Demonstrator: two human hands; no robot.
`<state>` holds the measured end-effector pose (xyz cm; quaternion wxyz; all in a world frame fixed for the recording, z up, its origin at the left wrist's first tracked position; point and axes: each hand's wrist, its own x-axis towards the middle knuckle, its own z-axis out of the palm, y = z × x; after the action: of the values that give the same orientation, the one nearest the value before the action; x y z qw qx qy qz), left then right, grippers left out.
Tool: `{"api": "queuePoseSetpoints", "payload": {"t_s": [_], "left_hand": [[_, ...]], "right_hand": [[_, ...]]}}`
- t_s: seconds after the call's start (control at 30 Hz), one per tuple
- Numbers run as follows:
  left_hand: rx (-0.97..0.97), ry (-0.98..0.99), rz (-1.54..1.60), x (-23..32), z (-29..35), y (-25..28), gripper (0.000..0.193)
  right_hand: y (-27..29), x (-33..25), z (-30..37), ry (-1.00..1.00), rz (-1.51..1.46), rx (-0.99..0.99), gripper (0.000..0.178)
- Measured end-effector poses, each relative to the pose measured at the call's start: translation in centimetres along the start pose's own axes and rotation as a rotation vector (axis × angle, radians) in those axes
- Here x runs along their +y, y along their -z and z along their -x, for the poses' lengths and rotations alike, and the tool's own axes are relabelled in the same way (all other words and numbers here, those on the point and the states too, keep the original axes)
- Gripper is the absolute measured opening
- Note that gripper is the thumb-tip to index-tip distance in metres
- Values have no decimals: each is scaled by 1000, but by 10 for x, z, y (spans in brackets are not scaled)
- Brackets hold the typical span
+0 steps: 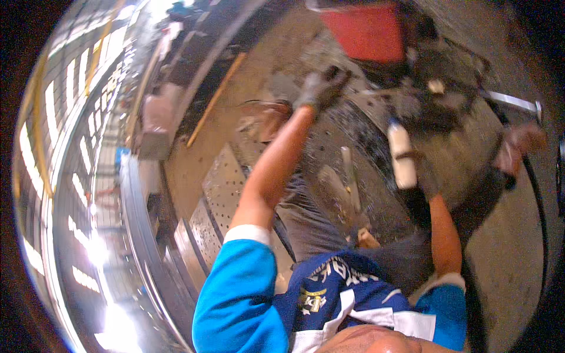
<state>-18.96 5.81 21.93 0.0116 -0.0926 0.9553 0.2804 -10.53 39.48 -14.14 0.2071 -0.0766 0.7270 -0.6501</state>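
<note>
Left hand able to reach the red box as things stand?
Likely yes: the left hand is stretched out near the red box, and nothing obvious blocks the gap, though it's blurry.

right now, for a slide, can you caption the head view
Gloved right hand grips a pale bottle while the gloved left hand extends near a red container.

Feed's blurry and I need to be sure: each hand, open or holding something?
Left hand: blurred, can't tell.
Right hand: closed around the white bottle.
</note>
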Motion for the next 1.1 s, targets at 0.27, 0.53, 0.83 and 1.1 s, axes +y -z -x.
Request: {"api": "queuePoseSetpoints", "payload": {"t_s": [0.27,0.53,0.83,1.1], "left_hand": [[35,-9,28,-4,1,-5,60],[67,-10,54,-9,6,-3,54],[54,-5,-1,2,8,-4,51],[-7,-7,108,-9,8,1,55]], "right_hand": [[-7,-3,11,-41,-37,53,38],[-16,-5,5,-30,-98,70,36],[-5,-18,9,-50,-209,11,34],[-10,-51,6,-34,-337,-62,32]]}}
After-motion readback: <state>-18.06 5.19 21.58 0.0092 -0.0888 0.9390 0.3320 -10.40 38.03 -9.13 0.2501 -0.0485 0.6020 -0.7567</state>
